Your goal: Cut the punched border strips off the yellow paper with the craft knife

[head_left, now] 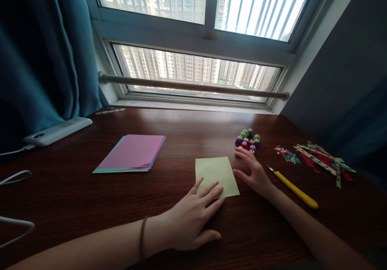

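The left hand [193,217] lay flat and spread, fingertips pressing the near edge of a pale yellow sheet [216,175] on the dark wooden desk [75,197]. The right hand [254,171], open and holding nothing, hovered between the sheet's right edge and a cluster of small coloured punches [248,141]. The sheet appeared plain, unfolded, uncut: work judged barely begun. A yellow-handled knife [294,189] lay just beside the right wrist, untouched.

- A dark wooden table [90,205] lies under the hands.
- Beyond them a wide window [196,72] gives daylight, with a rail [193,86] before it.
- Left is a teal curtain [42,52]; right is a grey wall [341,60].
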`<act>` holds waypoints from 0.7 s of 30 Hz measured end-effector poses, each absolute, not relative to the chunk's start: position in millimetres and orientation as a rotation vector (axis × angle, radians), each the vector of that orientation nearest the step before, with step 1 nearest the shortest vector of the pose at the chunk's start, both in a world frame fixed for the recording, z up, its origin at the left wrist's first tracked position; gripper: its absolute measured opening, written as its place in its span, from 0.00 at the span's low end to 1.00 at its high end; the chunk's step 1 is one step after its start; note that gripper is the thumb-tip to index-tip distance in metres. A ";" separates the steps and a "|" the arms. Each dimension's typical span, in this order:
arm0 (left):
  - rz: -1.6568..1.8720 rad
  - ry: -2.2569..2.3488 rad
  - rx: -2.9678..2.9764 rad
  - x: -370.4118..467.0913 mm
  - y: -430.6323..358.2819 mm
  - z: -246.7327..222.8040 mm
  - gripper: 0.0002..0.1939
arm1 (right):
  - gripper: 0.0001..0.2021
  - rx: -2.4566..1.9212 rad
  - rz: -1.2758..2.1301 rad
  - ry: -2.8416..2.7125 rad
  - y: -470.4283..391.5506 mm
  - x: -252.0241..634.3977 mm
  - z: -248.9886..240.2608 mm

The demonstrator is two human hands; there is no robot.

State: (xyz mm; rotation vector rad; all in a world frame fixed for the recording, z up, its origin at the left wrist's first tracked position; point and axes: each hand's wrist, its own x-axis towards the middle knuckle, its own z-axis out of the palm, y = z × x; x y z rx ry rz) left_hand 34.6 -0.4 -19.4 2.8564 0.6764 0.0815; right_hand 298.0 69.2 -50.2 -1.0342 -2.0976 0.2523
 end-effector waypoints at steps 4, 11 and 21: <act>0.119 0.640 2.840 33.8 -0.7 -19.1 0.34 | 0.39 -1.470 -0.146 -1.715 99.0 306.8 -67.9; 0.255 0.587 2.784 29.7 -4.6 -21.8 0.30 | 0.52 -1.904 -0.228 -1.600 149.2 295.0 -83.2; 0.513 0.592 2.976 32.6 3.5 -11.2 0.20 | 0.46 -1.733 0.095 -1.348 195.6 320.9 -63.0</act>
